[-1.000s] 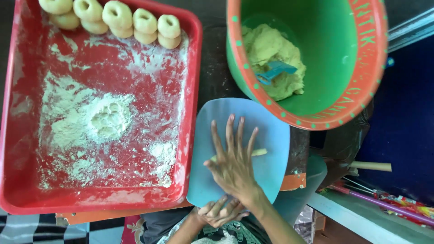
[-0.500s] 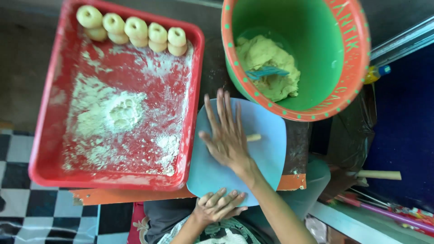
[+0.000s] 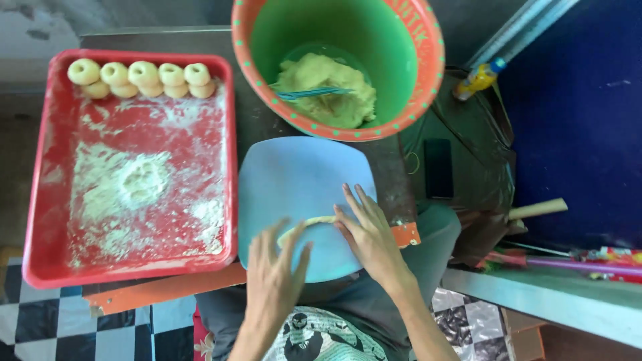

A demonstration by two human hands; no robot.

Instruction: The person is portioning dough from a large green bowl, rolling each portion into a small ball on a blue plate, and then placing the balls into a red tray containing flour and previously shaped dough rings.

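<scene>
A thin rope of pale yellow dough (image 3: 309, 222) lies across the near part of a light blue board (image 3: 294, 175). My left hand (image 3: 277, 273) rests flat on the rope's left end, fingers spread. My right hand (image 3: 369, 235) lies flat on its right end, fingers pointing away from me. Neither hand grips anything. Beyond the board stands a green bucket with an orange rim (image 3: 414, 47), holding a lump of yellow dough (image 3: 331, 93) with a blue spatula (image 3: 309, 93) on it.
A red tray (image 3: 47, 200) at the left is dusted with flour (image 3: 137, 182) and carries a row of several ring-shaped dough pieces (image 3: 140, 77) along its far edge. A dark phone (image 3: 438, 168) and a yellow bottle (image 3: 476, 79) lie right of the bucket. Checkered floor lies below.
My left hand came up from my lap onto the board. Both hands now press the dough, which has become a longer rope. The view shifted toward me.
</scene>
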